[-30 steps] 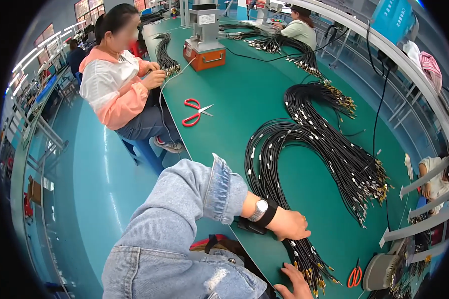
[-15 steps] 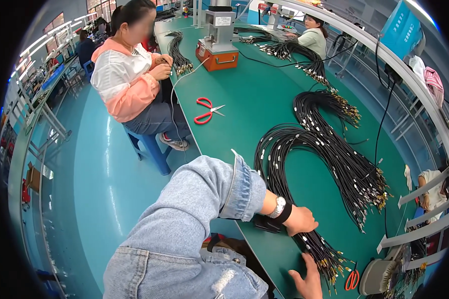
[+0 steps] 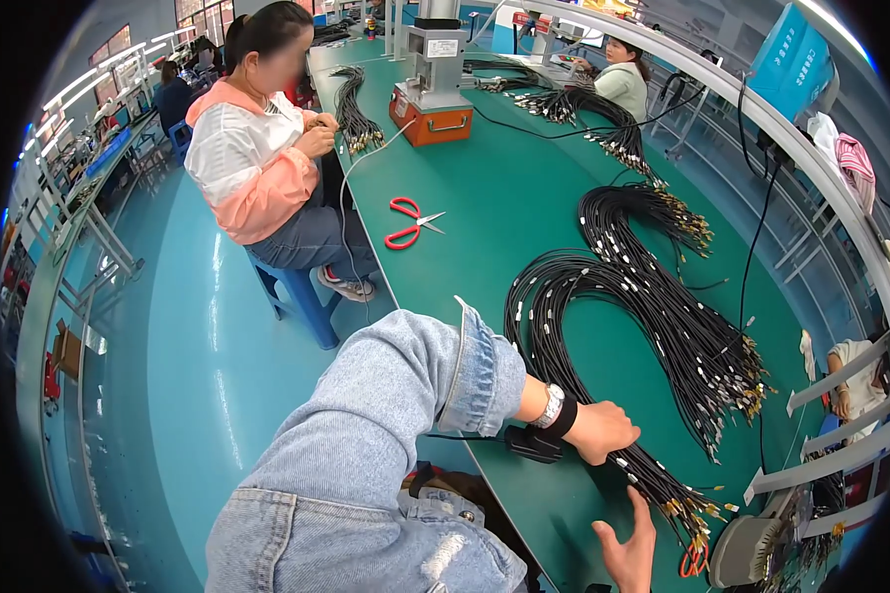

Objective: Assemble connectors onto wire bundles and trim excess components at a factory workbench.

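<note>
The bench [image 3: 485,188] has a smooth, matte green top. The cable bundle [image 3: 628,292] lies on its near right area: many thin, round, flexible black cables, bent into a broad arch and marked with small white sleeves. The near end of the bundle runs under the left hand and fans out into gold-coloured and pale tips [image 3: 694,514].

Scissors [image 3: 415,223] with looped red handles and flat, bright metal blades lie ahead, near the bench edge, blades parted. Orange handles [image 3: 695,559] of a second tool show just beside the cable tips. At the far end stands a block-shaped grey metal machine [image 3: 435,64] on an orange box [image 3: 431,121] with a metal handle.

Left hand [image 3: 603,432]: fingers curled over the near end of the bundle, gripping it. A metal watch [image 3: 550,405] and a black strap [image 3: 565,417] encircle the wrist; the sleeve [image 3: 480,381] is ribbed, faded blue denim.

Right hand [image 3: 630,544]: released, thumb and forefinger spread, beside the cable tips. Contact between fingertip and cables cannot be determined.
</note>
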Demonstrator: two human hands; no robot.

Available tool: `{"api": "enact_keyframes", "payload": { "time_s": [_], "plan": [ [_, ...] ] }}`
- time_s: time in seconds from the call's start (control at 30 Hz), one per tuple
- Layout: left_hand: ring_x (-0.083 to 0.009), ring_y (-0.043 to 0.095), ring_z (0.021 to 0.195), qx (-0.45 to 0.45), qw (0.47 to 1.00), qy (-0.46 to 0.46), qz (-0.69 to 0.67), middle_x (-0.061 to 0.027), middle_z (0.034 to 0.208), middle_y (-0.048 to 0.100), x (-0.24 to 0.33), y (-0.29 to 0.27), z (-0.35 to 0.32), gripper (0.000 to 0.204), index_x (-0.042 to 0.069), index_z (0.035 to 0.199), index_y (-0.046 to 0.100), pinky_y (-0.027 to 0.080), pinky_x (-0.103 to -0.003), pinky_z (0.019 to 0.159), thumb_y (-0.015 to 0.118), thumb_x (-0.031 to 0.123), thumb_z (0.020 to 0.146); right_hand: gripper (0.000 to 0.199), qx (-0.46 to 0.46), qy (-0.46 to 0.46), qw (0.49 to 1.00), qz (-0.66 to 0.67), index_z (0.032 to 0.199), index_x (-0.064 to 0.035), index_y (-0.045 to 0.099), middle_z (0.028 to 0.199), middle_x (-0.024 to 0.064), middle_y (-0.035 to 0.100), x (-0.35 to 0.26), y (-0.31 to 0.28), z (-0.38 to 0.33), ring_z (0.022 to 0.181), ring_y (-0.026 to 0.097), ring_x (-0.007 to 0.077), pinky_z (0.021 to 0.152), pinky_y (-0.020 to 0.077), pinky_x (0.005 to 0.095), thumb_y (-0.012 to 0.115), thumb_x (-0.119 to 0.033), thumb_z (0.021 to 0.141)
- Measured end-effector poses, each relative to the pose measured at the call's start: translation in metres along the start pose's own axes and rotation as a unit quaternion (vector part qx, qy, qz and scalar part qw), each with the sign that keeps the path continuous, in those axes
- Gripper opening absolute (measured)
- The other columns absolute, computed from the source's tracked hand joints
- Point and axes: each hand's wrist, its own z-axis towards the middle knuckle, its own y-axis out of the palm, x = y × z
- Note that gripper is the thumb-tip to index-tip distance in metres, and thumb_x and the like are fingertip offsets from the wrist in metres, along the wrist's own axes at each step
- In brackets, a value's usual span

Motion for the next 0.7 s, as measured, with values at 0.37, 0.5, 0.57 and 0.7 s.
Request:
{"api": "enact_keyframes", "payload": {
  "time_s": [0.37,0.5,0.57,0.7],
  "plan": [
    [-0.0373,0.061,0.071,-0.013,0.992,-0.080,-0.102,-0.0169,0.073,0.062,0.012,-0.092,0.015,0.032,0.000,0.089,0.054,0.048,-0.043,0.062,0.066,0.012,0.061,0.053,0.096,-0.061,0.993,-0.014,0.117,0.0028,0.050,0.127,0.0209,0.048,-0.008,-0.021,0.028,0.122,0.042,0.0341,0.102,0.0317,0.0411,0.069,-0.021,0.074],
    [-0.0282,0.062,0.070,0.128,0.971,-0.047,-0.194,-0.0156,0.072,0.061,0.011,-0.167,0.015,0.031,-0.001,0.089,0.057,0.049,-0.038,0.063,0.064,0.014,0.063,0.051,0.214,-0.179,0.960,-0.019,0.117,0.0009,0.050,0.128,0.0197,0.048,-0.006,-0.027,0.050,0.127,0.036,0.0360,0.104,0.0281,0.0444,0.068,-0.022,0.075],
    [-0.0192,0.058,0.063,0.188,0.950,-0.075,-0.237,-0.0093,0.067,0.058,0.011,-0.204,0.010,0.027,-0.001,0.085,0.056,0.046,-0.033,0.059,0.065,0.014,0.065,0.051,0.262,-0.209,0.942,-0.029,0.117,0.0004,0.050,0.128,0.0194,0.048,-0.006,-0.030,0.059,0.129,0.034,0.0365,0.105,0.0270,0.0452,0.068,-0.022,0.075],
    [-0.0081,0.050,0.059,0.250,0.887,-0.166,-0.352,-0.0006,0.066,0.054,0.011,-0.258,-0.011,0.018,0.003,0.082,0.056,0.040,-0.025,0.053,0.065,0.014,0.072,0.068,0.160,-0.282,0.946,-0.008,0.128,-0.0014,0.041,0.136,0.0191,0.039,-0.018,-0.017,0.096,0.131,0.029,0.0367,0.106,0.0252,0.0461,0.073,-0.021,0.071]
  ]
}}
